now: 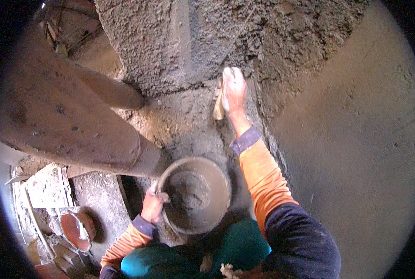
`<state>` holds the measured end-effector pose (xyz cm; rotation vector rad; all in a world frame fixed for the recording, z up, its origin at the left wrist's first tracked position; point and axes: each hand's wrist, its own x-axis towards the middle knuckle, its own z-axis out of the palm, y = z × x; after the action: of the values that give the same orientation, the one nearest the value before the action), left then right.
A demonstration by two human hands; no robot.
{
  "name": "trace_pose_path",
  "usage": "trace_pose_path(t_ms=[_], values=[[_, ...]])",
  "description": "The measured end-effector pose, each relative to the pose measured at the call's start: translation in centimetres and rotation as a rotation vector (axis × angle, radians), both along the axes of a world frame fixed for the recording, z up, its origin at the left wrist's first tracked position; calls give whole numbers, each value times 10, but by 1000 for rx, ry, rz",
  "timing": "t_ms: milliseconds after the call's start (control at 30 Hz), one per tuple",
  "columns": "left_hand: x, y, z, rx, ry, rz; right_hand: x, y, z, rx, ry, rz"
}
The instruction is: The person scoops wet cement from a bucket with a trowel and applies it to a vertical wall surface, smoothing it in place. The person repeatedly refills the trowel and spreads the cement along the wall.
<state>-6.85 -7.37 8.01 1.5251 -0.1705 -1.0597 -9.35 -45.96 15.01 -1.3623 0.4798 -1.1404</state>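
Note:
My left hand (154,204) is closed over the left rim of a round, mortar-smeared bucket (222,186), thumb toward the inside. Wet grey mortar (189,190) lies in the bottom of the bucket, which stands close in front of my knees. Reaching farther forward, my right hand (235,88) is wrapped round a trowel, whose wooden handle (219,108) sticks out below the fist. Its blade is hard to make out against the rough, mortar-covered wall (207,51) just beyond the hand.
Two thick brown pipes (82,118) slant in from the upper left, one ending near the bucket. A smooth plastered surface (351,153) fills the right side. At the lower left are a reddish bucket (78,231), a pale board (49,186) and a long stick (40,228).

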Motion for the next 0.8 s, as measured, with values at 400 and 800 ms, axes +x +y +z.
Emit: trace_pose_path(t_ms=[400,800], values=[[-11,-18,9,-61,-25,-48,-44,-40,-67,385,-53,53],[-7,-23,-7,-26,-187,-92,-89,-71,-99,771,-70,269]])
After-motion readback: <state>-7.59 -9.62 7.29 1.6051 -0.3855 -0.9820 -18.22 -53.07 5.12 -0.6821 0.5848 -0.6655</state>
